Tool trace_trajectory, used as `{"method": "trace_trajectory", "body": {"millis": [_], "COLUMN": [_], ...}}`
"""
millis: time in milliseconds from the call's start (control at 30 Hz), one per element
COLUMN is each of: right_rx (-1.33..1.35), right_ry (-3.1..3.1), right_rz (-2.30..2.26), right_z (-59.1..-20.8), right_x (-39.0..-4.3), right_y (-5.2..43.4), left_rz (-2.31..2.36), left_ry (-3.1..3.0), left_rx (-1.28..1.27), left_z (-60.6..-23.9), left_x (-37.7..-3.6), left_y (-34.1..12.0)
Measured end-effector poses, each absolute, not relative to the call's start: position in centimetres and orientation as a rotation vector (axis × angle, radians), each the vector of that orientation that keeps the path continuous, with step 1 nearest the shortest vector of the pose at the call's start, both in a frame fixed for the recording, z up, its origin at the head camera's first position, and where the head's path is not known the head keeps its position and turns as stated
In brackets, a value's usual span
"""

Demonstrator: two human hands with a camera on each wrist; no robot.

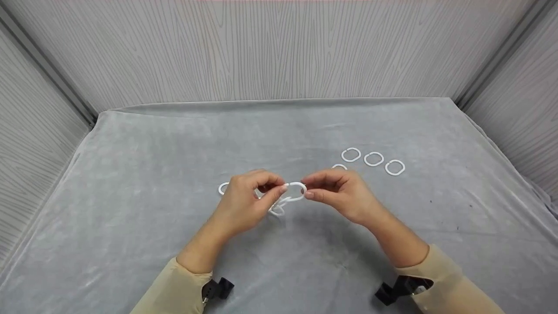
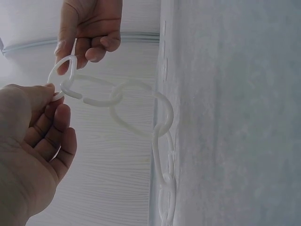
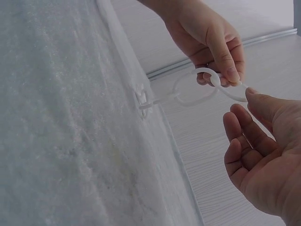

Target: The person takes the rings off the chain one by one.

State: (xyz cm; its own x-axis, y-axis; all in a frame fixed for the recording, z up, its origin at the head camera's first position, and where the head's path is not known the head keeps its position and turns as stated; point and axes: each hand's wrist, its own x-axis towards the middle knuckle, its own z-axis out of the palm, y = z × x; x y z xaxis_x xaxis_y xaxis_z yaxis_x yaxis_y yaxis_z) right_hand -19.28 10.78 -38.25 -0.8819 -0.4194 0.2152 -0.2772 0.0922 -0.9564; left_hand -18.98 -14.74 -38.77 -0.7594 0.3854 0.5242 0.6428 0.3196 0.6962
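Observation:
My left hand pinches the left end of a white plastic ring link between thumb and fingertips. At the ring's right end, my right hand also pinches it with thumb and forefinger. Joined to it, a chain of white links droops below the left hand and down to the cloth. In the left wrist view several chain links trail away from the held ring. A white link pokes out left of the left hand, mostly hidden by it; whether it belongs to the chain cannot be seen.
Beyond the right hand lie three loose white rings, and a further ring is partly covered by that hand. Grey cloth covers the table. Wood-grain panels stand behind and at both sides.

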Motion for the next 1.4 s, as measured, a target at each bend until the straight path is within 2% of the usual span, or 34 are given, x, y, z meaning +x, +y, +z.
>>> {"method": "trace_trajectory", "body": {"millis": [1400], "right_rx": [-0.746], "right_ry": [2.308], "right_rz": [-1.866], "right_z": [-38.64], "right_x": [-19.16], "right_y": [10.68], "left_rz": [-1.407], "left_ry": [-2.339], "left_rx": [-0.938], "left_z": [-38.78], "left_x": [-18.90], "left_y": [-14.67]}}
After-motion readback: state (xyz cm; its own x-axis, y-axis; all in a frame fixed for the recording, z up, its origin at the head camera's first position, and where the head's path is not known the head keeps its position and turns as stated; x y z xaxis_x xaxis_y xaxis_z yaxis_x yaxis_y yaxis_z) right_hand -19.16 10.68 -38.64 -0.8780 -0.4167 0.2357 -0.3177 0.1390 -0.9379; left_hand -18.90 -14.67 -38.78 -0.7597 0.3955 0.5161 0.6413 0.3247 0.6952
